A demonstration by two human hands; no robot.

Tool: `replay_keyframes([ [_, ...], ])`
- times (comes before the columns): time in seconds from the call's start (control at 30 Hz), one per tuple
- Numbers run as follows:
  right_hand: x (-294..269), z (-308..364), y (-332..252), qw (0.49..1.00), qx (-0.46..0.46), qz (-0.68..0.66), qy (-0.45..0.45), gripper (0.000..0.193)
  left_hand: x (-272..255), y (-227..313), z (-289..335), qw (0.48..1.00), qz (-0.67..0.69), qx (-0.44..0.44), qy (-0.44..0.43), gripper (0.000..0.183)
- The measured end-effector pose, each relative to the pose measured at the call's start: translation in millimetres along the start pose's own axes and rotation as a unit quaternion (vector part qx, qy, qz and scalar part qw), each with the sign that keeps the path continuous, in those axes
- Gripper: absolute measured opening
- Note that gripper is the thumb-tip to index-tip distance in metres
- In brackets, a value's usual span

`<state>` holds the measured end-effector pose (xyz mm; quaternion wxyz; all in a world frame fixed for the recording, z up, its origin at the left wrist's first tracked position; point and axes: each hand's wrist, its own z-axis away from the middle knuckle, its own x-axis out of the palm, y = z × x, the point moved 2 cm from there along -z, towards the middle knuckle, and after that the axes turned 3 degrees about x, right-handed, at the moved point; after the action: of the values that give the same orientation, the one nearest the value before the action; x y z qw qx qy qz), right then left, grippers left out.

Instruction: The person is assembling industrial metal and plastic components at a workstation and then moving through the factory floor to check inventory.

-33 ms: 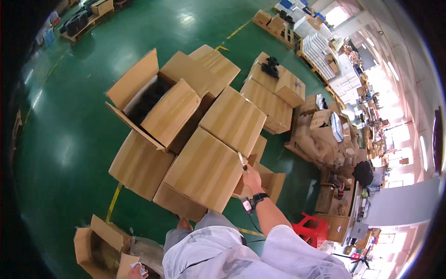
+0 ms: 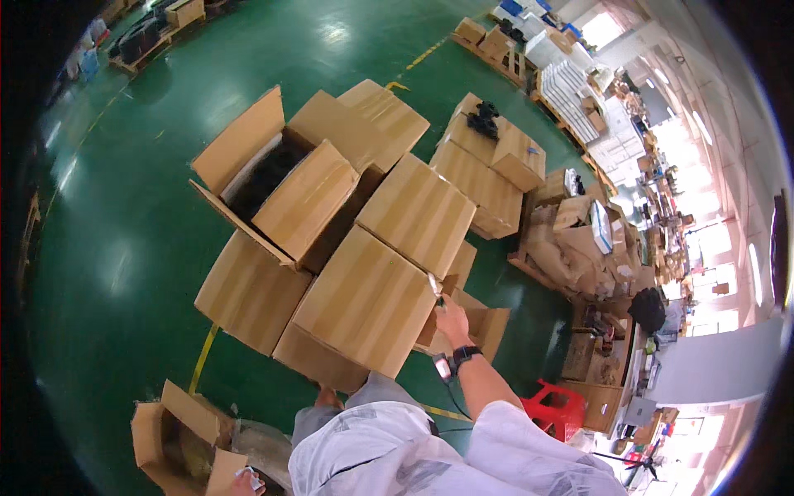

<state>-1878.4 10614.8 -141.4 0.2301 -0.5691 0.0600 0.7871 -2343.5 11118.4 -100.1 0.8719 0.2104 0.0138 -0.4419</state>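
Observation:
My right hand (image 2: 452,322), with a dark band on its wrist, is closed round the dark handle of a knife (image 2: 432,285). Its pale blade points away from me, at the right edge of a closed cardboard box (image 2: 364,302). Another closed carton (image 2: 416,213) lies directly beyond that box. Low at the left, my left hand (image 2: 250,483) is partly cut off by the picture's edge. Its fingers are closed on a small whitish-blue piece, whose kind is unclear. Close by that hand stands an open carton (image 2: 151,438) with clear plastic beside it.
An open box (image 2: 308,202) holding dark items sits on the stack at the left. More cartons (image 2: 478,186) stand beyond on the green floor (image 2: 116,248). To my right are a red plastic stool (image 2: 556,409) and a cluttered workbench (image 2: 608,405).
My right hand and the knife have shifted very slightly right and toward me. The boxes and my left hand look much the same.

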Motion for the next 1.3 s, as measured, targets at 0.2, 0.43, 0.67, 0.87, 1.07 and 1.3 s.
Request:
replay_keyframes([
  [0.2,-15,14,31,0.999,0.027,-0.027,-0.022,0.049,-2,-5,-5,0.999,-0.028,-0.007,-0.014,0.046],
  [0.43,0,66,50,0.987,-0.015,-0.154,0.044,0.047,-45,20,-48,0.997,-0.064,-0.004,-0.040,0.046],
  [0.67,41,150,-92,0.933,0.092,-0.344,-0.046,0.046,-157,89,-142,0.995,-0.080,-0.011,-0.061,0.046],
  [0.87,116,222,-247,0.942,-0.070,-0.231,-0.233,0.042,-246,200,-147,0.996,-0.023,0.052,-0.069,0.050],
  [1.07,140,226,-462,0.858,-0.063,-0.347,-0.374,0.030,-315,255,-165,0.995,0.032,0.096,-0.020,0.049],
  [1.3,120,190,-585,0.788,-0.092,-0.449,-0.410,0.025,-321,363,-255,0.949,-0.254,0.182,-0.044,0.048],
])
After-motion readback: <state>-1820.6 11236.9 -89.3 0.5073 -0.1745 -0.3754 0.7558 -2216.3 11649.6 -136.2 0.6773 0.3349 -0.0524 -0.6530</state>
